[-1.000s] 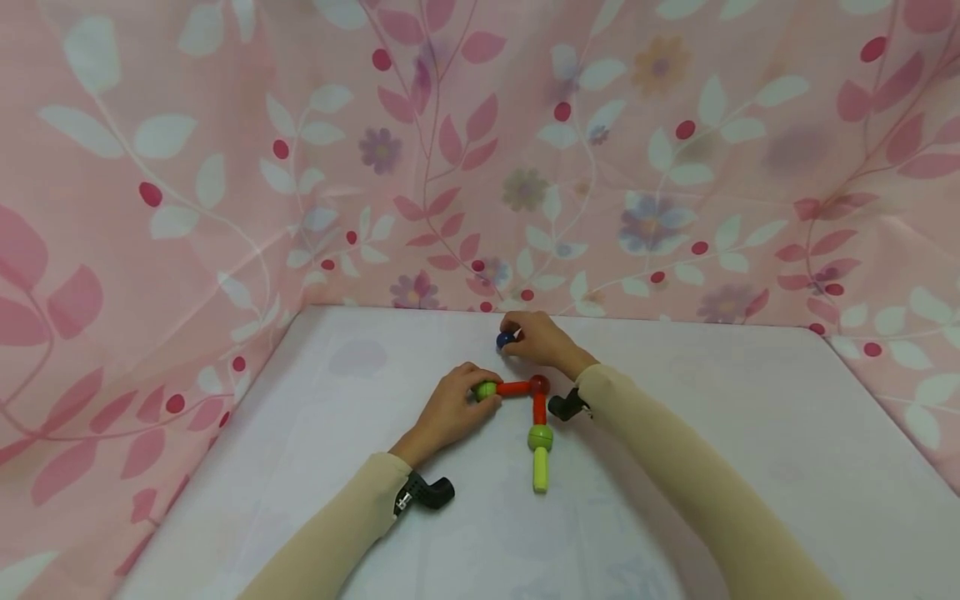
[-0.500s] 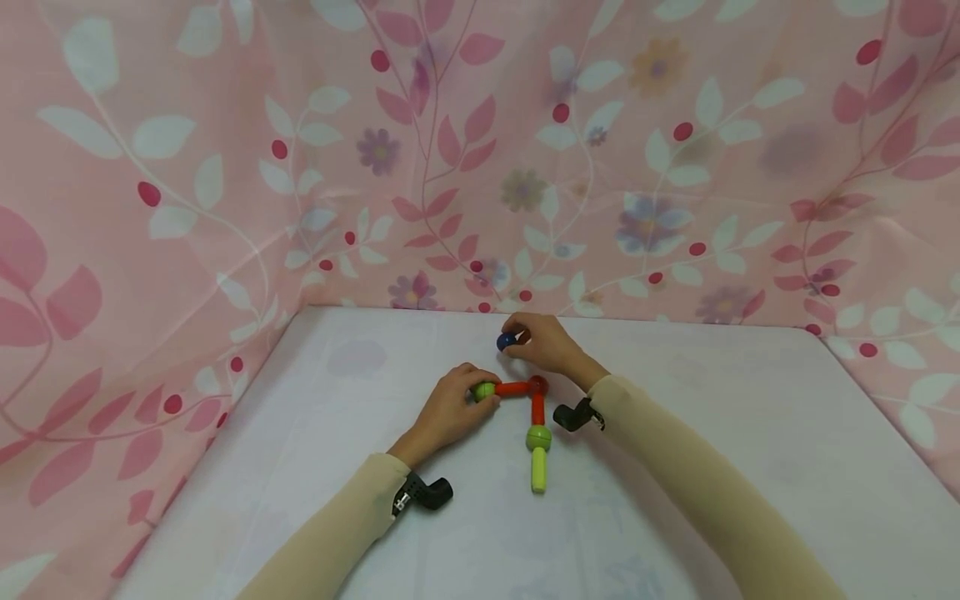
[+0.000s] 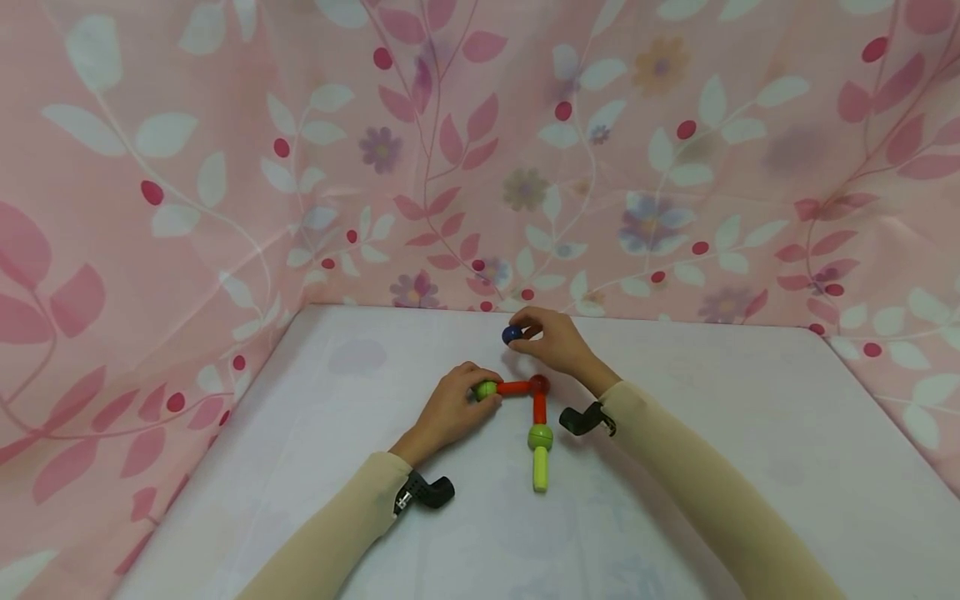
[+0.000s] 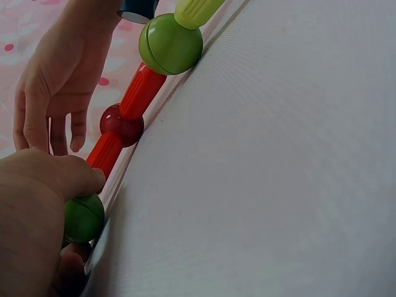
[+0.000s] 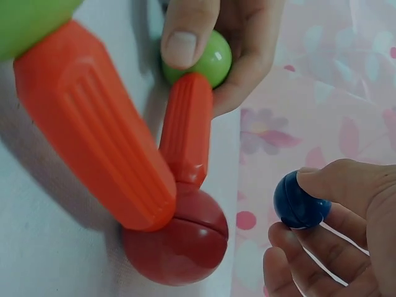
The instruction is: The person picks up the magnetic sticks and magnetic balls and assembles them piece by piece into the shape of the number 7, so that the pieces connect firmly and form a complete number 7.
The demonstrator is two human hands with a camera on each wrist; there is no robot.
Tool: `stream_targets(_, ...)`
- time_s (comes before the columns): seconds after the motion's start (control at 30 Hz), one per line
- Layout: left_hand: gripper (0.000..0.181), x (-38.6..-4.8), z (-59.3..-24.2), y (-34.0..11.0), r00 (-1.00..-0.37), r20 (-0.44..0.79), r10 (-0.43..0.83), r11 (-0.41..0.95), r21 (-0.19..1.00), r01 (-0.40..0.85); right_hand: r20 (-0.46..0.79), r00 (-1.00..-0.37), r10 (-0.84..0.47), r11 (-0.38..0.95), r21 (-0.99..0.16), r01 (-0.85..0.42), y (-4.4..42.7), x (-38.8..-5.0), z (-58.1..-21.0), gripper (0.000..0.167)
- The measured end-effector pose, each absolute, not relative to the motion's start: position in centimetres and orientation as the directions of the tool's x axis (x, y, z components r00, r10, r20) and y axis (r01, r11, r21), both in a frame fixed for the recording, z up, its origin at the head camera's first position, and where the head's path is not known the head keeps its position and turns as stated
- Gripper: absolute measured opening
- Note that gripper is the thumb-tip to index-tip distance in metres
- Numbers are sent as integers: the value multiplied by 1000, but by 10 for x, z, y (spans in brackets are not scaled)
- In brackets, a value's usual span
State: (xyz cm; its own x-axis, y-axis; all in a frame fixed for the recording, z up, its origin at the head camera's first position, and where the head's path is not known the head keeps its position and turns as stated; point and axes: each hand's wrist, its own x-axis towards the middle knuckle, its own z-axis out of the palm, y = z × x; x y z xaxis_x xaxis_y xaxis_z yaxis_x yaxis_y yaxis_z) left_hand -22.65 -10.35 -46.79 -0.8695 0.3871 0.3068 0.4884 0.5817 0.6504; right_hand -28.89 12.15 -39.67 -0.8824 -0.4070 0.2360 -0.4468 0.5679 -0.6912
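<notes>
My left hand grips a green ball at the left end of a jointed toy chain lying on the table. From that ball a red rod runs to a dark red ball. A second red rod leads from there toward me to another green ball, which carries a yellow-green rod. Beyond the chain, my right hand pinches a dark blue ball between thumb and fingers. The blue ball is apart from the chain.
The white table stretches to both sides of the chain. A pink floral cloth hangs behind the table's far edge and along the sides. Each wrist wears a small black camera.
The right hand has drawn slightly to the right and up in the head view, carrying the blue ball. My left hand and the chain have stayed put.
</notes>
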Motion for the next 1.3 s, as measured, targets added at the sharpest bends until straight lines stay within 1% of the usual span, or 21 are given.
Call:
stream_targets(0.3,23,-226,-468,-104,-875,304,376,590,650,479,269,-890,-368,519,-735,-437,125,-279,-394,32)
stream_targets(0.7,23,-226,-469,-103,-877,298,378,588,655,476,300,-909,-289,508,-757,-411,131,-260,-393,31)
stream_targets(1.3,24,-226,-469,-104,-871,307,384,580,654,486,315,-899,-303,445,-788,-426,143,-229,-393,34)
